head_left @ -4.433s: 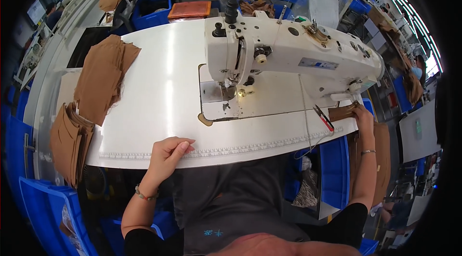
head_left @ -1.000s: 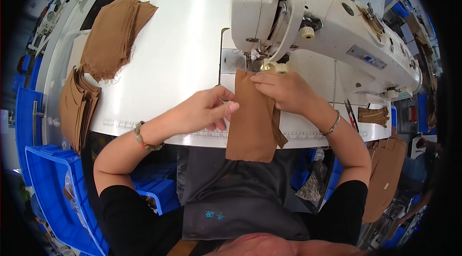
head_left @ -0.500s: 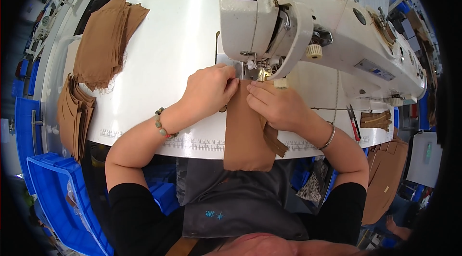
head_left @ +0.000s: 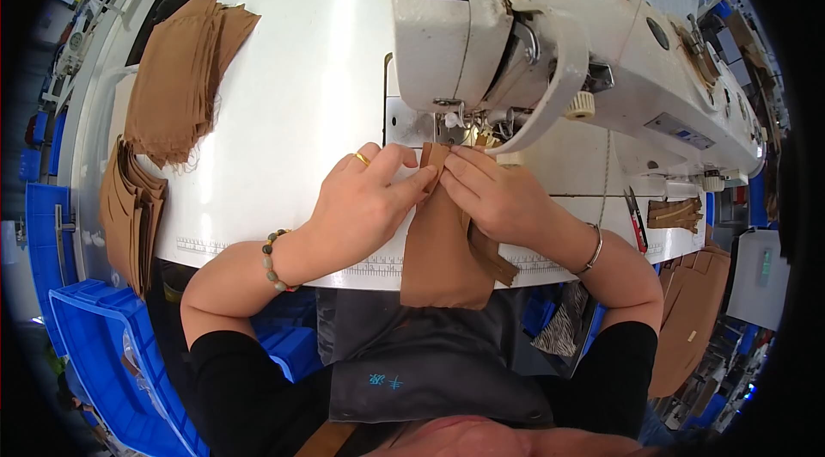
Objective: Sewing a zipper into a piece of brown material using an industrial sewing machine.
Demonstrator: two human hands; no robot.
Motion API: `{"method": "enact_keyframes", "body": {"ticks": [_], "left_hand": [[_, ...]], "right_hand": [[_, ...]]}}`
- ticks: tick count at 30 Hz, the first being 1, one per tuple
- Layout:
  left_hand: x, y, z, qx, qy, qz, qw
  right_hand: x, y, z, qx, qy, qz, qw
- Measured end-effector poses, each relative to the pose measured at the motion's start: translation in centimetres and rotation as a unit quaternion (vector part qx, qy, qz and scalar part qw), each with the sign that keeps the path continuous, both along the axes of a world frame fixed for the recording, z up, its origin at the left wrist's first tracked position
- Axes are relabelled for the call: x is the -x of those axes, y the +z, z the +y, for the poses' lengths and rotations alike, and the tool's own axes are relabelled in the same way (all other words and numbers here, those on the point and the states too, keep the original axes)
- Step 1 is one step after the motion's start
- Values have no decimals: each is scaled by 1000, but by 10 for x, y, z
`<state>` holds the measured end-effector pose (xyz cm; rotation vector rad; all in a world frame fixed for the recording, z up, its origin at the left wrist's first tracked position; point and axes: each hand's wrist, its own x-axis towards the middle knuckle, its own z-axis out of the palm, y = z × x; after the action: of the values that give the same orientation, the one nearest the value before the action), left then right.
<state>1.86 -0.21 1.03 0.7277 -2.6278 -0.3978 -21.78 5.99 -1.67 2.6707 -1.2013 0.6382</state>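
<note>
A strip of brown fabric (head_left: pixel 443 263) runs from the needle area of a white sewing machine (head_left: pixel 494 36) down over the table's front edge. Its top end lies just below the presser foot (head_left: pixel 453 123). My left hand (head_left: pixel 361 203) pinches the strip's upper left edge between thumb and fingers, and the edge looks folded over there. On the upper right edge, the fingers of my right hand (head_left: pixel 503 199) are closed together and hold the fabric. A brown zipper tape (head_left: pixel 494 263) sticks out from under the strip's right side. My right fingertips partly hide the top corner.
Stacked brown fabric pieces (head_left: pixel 176 79) and folded ones (head_left: pixel 133 216) lie at the left. At the right are red-and-black snips (head_left: pixel 636 220), brown zipper pieces (head_left: pixel 675 214) and hanging brown panels (head_left: pixel 692 311). A blue crate (head_left: pixel 112 362) stands at lower left.
My left hand has moved slightly down from beside the needle plate and turned. The strip's upper left edge is now pinched and folded. My right hand stays nearly in place.
</note>
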Motion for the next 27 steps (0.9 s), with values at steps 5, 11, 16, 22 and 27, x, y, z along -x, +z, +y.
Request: {"method": "enact_keyframes", "body": {"ticks": [5, 11, 16, 22, 27], "left_hand": [[6, -6, 1, 130, -18, 1, 991], [4, -16, -4, 100, -25, 10, 995], [6, -13, -3, 88, -26, 6, 996], [5, -19, -5, 87, -20, 16, 996], [6, -18, -5, 84, -24, 11, 996]], "right_hand": [[0, 1, -1, 37, 9, -2, 999], [2, 3, -2, 66, 8, 6, 998], [-11, 2, -10, 132, -1, 3, 991], [0, 7, -13, 80, 27, 0, 996], [11, 8, -11, 20, 13, 8, 1000]]}}
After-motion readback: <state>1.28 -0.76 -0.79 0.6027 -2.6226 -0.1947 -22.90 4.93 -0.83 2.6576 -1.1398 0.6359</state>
